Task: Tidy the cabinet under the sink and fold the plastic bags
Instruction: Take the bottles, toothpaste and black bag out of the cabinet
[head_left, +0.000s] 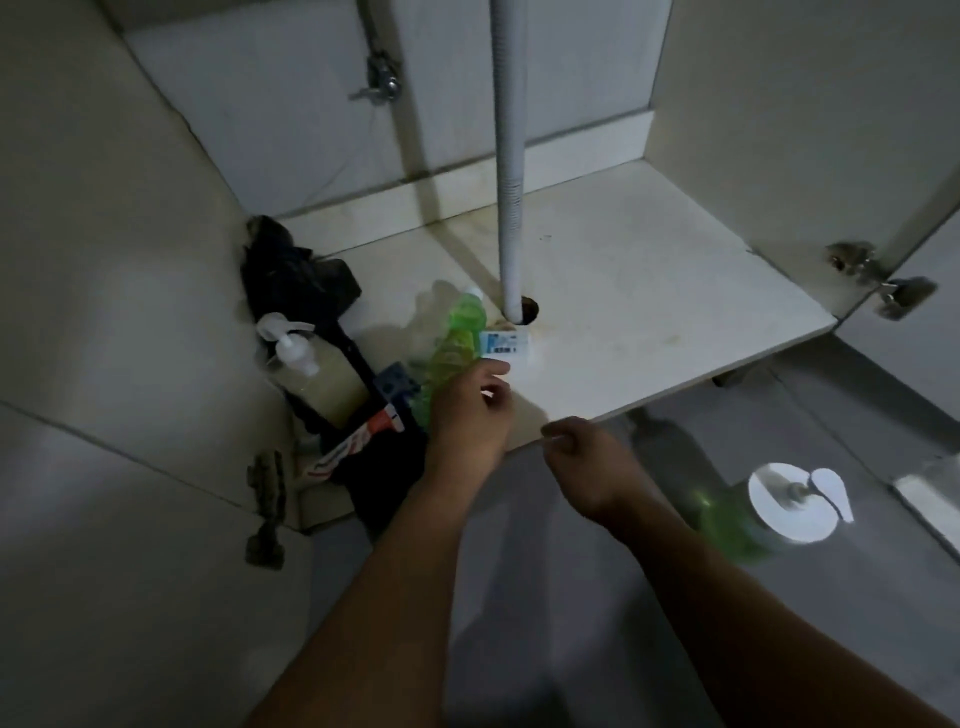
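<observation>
My left hand (470, 415) grips a green dish-soap bottle (454, 345) that leans on the cabinet floor (649, 312) near the drain pipe (506, 171). A small white and blue box (504, 345) lies just right of the bottle. Black plastic bags (291, 278) are bunched in the back left corner. In front of them stand a pump bottle of pale liquid (311, 371), a blue object (397, 384) and a red and white tube (353, 441) on dark material (384, 467). My right hand (584, 460) hovers at the cabinet's front edge, fingers curled with nothing visible in them.
A green pump bottle with a white top (763, 512) stands on the grey floor at the right. Both cabinet doors hang open, hinges at the left (265, 509) and right (878, 275). A water valve (382, 78) sits on the back wall.
</observation>
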